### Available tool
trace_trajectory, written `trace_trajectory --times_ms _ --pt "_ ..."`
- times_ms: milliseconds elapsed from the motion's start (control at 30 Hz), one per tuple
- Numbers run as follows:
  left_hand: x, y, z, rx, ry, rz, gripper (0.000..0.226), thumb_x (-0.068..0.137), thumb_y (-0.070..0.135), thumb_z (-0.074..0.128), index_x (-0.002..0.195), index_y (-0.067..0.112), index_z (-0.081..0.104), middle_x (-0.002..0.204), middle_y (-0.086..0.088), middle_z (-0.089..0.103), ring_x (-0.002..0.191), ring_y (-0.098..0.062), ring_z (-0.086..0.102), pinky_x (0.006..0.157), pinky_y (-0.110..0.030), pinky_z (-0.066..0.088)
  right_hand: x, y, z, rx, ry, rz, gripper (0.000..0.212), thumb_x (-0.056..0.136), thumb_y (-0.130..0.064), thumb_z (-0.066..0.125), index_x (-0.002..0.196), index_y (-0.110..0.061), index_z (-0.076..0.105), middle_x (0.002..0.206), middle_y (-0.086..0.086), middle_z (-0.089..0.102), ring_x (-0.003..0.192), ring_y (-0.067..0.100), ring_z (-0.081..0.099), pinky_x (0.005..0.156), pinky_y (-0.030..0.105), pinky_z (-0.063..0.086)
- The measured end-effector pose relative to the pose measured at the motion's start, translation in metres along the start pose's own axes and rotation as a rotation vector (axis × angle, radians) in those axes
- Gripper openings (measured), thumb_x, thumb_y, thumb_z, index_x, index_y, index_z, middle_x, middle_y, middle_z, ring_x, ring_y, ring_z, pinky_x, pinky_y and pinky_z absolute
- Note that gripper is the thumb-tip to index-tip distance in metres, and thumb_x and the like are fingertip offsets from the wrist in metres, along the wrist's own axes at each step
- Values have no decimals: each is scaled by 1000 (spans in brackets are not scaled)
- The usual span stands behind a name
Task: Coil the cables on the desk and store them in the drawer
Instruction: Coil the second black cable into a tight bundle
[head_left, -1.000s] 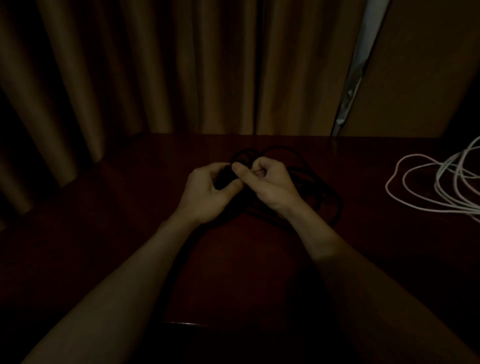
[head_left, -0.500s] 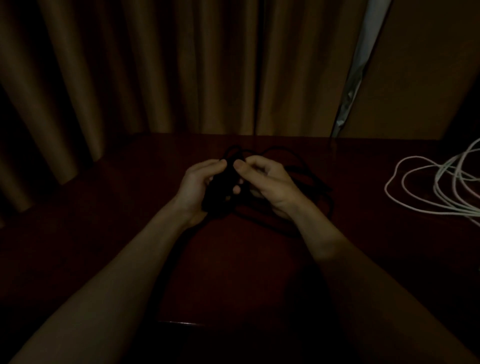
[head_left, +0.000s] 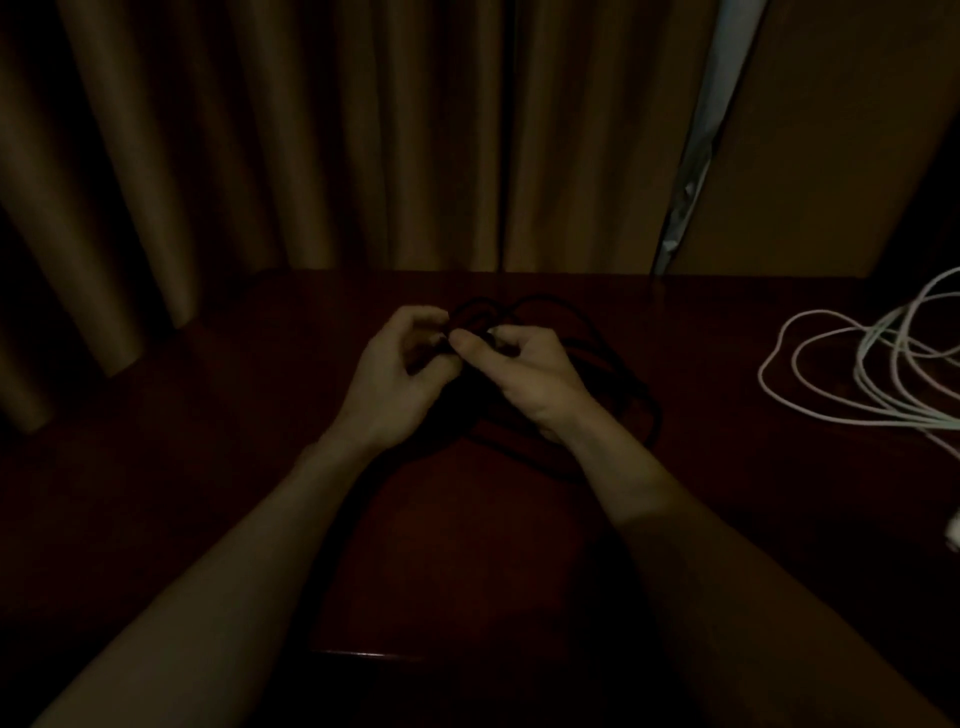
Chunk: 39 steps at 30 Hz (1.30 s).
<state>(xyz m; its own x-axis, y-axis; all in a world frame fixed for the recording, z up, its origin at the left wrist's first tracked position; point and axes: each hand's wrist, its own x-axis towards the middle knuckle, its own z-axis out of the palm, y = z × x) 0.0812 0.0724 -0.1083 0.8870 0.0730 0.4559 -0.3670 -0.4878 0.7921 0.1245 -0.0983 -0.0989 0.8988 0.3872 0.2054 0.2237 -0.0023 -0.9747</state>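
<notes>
A black cable (head_left: 618, 384) lies in loose loops on the dark red-brown desk (head_left: 218, 467), hard to make out in the dim light. My left hand (head_left: 395, 379) and my right hand (head_left: 524, 374) meet over its near-left part, fingers curled, each pinching a strand of the black cable between thumb and fingertips. More loops rise just behind the fingers and trail off to the right of my right wrist. A white cable (head_left: 852, 374) lies in loose loops at the desk's right side. No drawer is in view.
Brown curtains (head_left: 260, 156) hang right behind the desk's far edge. A tan panel (head_left: 831, 156) stands at the back right. A small white object (head_left: 955, 535) shows at the right frame edge. The desk's front edge (head_left: 363, 654) glints between my forearms.
Both hands stayed together over the black cable, reworking their hold on it. The left hand's fingers opened around the bundle half a second ago and have now closed to a pinch again.
</notes>
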Motion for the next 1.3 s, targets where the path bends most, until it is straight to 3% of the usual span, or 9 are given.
trace_trajectory --times_ms 100,300,400,533,667,833,967,1100,1300 --pt "-4 -1 7 210 -34 103 56 80 29 85 129 23 58 114 14 64 104 3 63 83 -12 50 2 1 2 -49 43 4 38 93 -37 76 97 1 74 93 8 79 86 17 77 77 29 62" --pt "1 -9 9 314 116 180 45 84 43 82 123 23 71 116 5 69 103 -2 61 85 -9 45 5 4 -1 -87 22 32 44 91 -43 76 105 -1 72 97 11 78 89 24 77 80 39 63" --pt "0 -6 6 155 70 91 45 84 44 82 123 24 73 118 11 73 110 -1 66 94 -23 54 4 5 -6 -53 -41 40 40 95 -41 72 104 -2 71 83 0 74 68 8 70 63 23 54" --pt "0 1 4 -55 46 6 27 89 33 78 115 23 75 106 13 77 102 0 71 85 -17 56 4 4 -9 55 -109 30 40 99 -35 66 104 4 67 75 -2 65 56 0 59 54 12 43" --pt "0 7 3 -234 13 -64 19 103 27 62 112 17 75 100 3 80 94 -13 76 79 -24 60 5 5 -11 85 -139 2 51 100 -38 63 113 12 65 80 15 53 53 7 48 61 16 47" --pt "3 6 4 -355 37 -251 14 105 35 58 109 25 65 106 0 73 94 -18 72 85 -39 59 7 6 -9 43 -163 -12 39 93 -42 70 86 -5 63 71 16 60 54 11 50 67 26 49" --pt "5 12 2 -511 -12 -344 19 108 31 51 102 17 62 84 1 75 75 -16 72 67 -32 59 5 6 -10 115 -231 31 50 87 -45 72 104 2 67 77 10 70 56 13 47 66 27 49" --pt "1 12 2 -329 -54 -252 25 111 34 43 104 15 59 84 -8 73 71 -22 72 61 -34 57 4 6 -9 39 -232 16 29 103 -33 60 98 -6 71 74 4 70 51 7 49 55 19 42" --pt "-2 0 4 117 84 37 25 105 27 59 129 25 60 117 15 65 106 5 61 91 -23 51 7 9 -5 54 -53 33 44 96 -32 72 106 11 67 78 6 68 65 11 64 57 18 49"
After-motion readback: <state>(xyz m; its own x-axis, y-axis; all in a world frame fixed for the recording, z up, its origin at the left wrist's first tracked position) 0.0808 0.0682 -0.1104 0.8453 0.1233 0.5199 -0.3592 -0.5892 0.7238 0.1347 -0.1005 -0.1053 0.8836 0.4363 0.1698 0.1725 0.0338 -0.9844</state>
